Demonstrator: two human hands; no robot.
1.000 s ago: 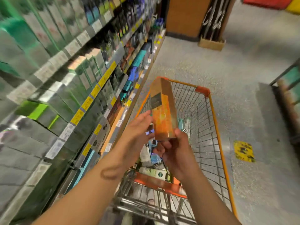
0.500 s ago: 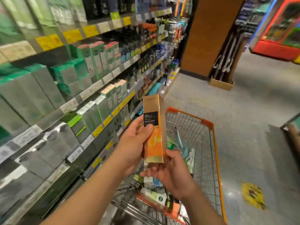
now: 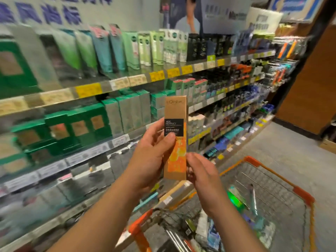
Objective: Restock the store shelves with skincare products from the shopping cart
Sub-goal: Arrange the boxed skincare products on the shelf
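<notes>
Mid-frame, the left hand (image 3: 152,151) grips a gold box (image 3: 175,128), right hand (image 3: 201,171) pinching its lower edge; unshelved, and the cart (image 3: 305,195), lower right, holds more.

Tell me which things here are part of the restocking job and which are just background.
Job: gold L'Oreal box, gripped by left hand and right hand; orange shopping cart; green boxes on shelf.
Background: wall poster; yellow price tags; wooden pillar.

The tall gold cardboard carton (image 3: 175,137) stands upright between the left hand (image 3: 152,159) and right hand (image 3: 201,176), stocked metal shelves (image 3: 101,88) behind and left, orange-rimmed wire shopping cart (image 3: 283,180) near right.
</notes>
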